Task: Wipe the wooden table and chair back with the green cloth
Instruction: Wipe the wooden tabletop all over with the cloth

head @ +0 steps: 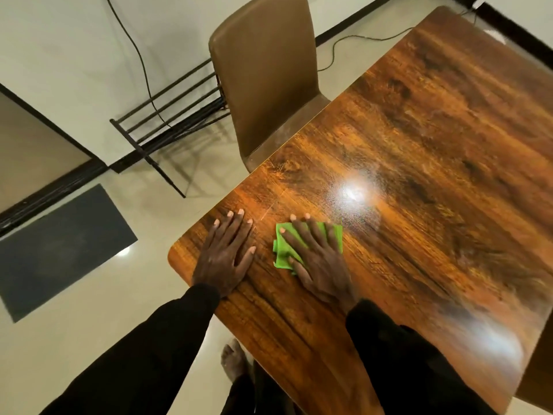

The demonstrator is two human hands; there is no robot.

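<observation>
Green cloth lies folded under the right hand, which presses it flat with fingers spread wide, near the table's corner. Beside it (just apart) the left hand rests palm down on bare wood, fingers splayed, holding nothing. Both black sleeves reach in from below. A brown chair stands tucked against the table's far edge, with a black metal rack on the floor beyond.

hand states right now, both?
Left hand: open, flat on the wooden table, holding nothing.
Right hand: open, pressing the green cloth flat.
</observation>
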